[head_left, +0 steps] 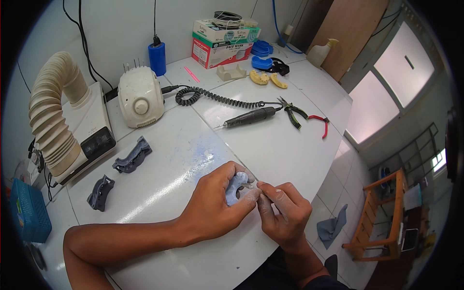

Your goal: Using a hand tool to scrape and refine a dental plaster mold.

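My left hand (217,200) grips a pale blue, horseshoe-shaped cast (233,188) near the middle of the desk, its thumb along the lower side. My right hand (282,212) is pinched on a small thin tool (251,186) at the cast's inner curve; much of that tool is hidden by fingers. Pale dust coats the fingers. Blue powder (203,157) lies on the desk just beyond my hands. Two dark grey mould pieces (130,157) (100,193) lie to the left. A grey rotary handpiece (244,118) lies above my hands, on a coiled cord.
An extractor hose (50,116), white control unit (141,96) and blue basket (31,210) line the left. Pliers (293,116), red cutters (325,125), yellow casts (258,79) and stacked boxes (220,53) sit farther back. Beyond the desk's right edge stands a wooden frame (374,212).
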`<action>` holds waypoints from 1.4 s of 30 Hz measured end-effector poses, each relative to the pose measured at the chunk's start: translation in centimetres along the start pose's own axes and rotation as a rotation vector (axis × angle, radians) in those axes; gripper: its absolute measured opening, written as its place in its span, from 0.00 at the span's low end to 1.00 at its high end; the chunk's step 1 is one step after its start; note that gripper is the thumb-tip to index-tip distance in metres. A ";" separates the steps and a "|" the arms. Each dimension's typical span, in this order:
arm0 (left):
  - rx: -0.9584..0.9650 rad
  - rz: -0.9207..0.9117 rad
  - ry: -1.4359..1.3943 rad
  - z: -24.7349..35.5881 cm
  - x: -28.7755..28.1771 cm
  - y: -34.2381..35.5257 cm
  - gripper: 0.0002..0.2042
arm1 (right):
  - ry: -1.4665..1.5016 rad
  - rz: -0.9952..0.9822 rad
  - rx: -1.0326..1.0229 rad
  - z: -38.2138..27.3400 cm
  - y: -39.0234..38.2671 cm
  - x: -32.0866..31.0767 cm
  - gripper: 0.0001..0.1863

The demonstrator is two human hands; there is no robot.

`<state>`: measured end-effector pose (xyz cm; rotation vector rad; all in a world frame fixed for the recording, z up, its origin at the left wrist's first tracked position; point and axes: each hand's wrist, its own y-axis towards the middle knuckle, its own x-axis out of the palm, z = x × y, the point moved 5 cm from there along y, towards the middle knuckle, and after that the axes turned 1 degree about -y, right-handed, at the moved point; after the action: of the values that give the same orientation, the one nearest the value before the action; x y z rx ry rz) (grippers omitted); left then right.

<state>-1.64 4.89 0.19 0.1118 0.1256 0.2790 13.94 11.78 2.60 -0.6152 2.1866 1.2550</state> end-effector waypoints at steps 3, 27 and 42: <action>-0.034 0.000 0.013 0.0 0.0 0.0 0.12 | -0.003 0.010 -0.005 0.0 0.0 0.0 0.17; -0.057 0.071 0.066 0.4 -0.1 0.0 0.15 | -0.048 0.014 0.007 0.0 -0.1 0.1 0.17; -0.087 0.069 0.071 0.4 -0.1 0.0 0.16 | -0.040 0.018 0.003 0.1 -0.1 0.0 0.18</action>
<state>-1.74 4.85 0.59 0.0202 0.1803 0.3571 14.01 11.80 2.45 -0.5653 2.1656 1.2621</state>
